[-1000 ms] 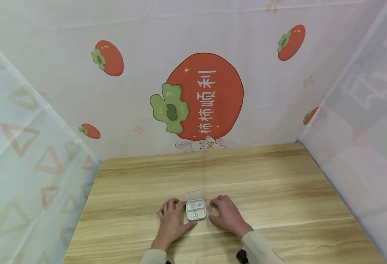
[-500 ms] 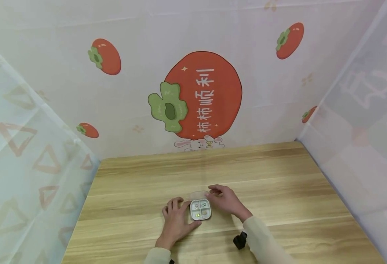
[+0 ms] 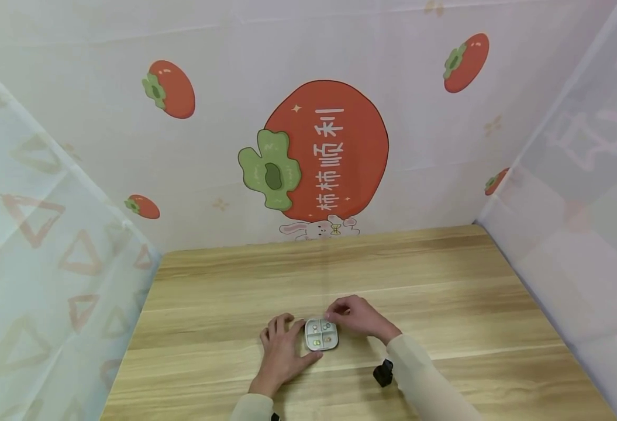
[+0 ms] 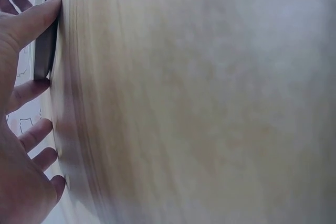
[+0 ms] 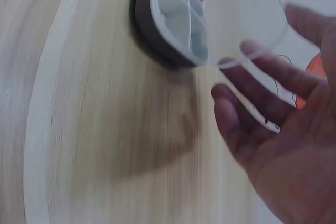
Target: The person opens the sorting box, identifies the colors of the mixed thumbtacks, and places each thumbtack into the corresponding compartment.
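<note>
A small square pill box (image 3: 321, 333) with a light divided tray lies on the table; small round items (image 3: 316, 342) sit in its compartments. My left hand (image 3: 282, 355) holds it, thumb on its near edge and forefinger on its far left side, other fingers resting on the table. In the right wrist view the box's clear lid (image 5: 247, 11) stands raised on its hinge. The right hand (image 3: 359, 316) is at the far right corner, its fingers (image 5: 273, 69) loosely bent and touching the lid's rim, thumb and forefinger apart.
The wood-grain table (image 3: 208, 292) is bounded by a back cloth (image 3: 213, 134) printed with persimmons and by pale cloths on both sides. A black wrist camera (image 3: 383, 373) hangs under the right sleeve.
My right hand has moved from beside the box up to the lid and then slightly left over the box's far corner. The box has slid slightly right with the left hand.
</note>
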`<control>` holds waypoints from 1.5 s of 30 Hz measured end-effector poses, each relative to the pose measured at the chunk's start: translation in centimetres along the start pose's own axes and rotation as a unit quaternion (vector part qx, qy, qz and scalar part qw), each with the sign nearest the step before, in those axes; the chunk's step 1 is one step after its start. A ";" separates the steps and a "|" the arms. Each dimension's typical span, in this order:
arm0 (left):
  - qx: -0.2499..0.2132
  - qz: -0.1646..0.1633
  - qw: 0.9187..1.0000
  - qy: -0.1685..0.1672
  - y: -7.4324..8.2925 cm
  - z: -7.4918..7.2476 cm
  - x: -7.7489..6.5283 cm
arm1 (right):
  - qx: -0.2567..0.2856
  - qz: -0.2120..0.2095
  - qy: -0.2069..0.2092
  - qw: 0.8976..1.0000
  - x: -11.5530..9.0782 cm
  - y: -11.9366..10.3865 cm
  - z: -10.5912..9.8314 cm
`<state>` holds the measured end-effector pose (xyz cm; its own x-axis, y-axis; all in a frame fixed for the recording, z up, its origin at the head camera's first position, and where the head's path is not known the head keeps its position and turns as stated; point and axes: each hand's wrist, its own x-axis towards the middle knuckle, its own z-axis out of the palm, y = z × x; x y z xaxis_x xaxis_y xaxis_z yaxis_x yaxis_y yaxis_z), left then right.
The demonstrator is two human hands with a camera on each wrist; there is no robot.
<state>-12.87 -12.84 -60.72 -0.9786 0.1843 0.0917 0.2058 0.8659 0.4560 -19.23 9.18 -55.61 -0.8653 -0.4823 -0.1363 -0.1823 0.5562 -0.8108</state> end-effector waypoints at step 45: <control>-0.031 0.041 0.998 -0.019 0.0 -1.0 1.4 | -0.242 -0.083 0.010 0.967 -1.1 -0.2 2.8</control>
<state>-14.22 -13.09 -59.72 -0.9573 0.2722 0.0976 0.2835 0.8168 0.5025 -16.98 7.74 -56.91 -0.8133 -0.5818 -0.0131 -0.5121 0.7262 -0.4588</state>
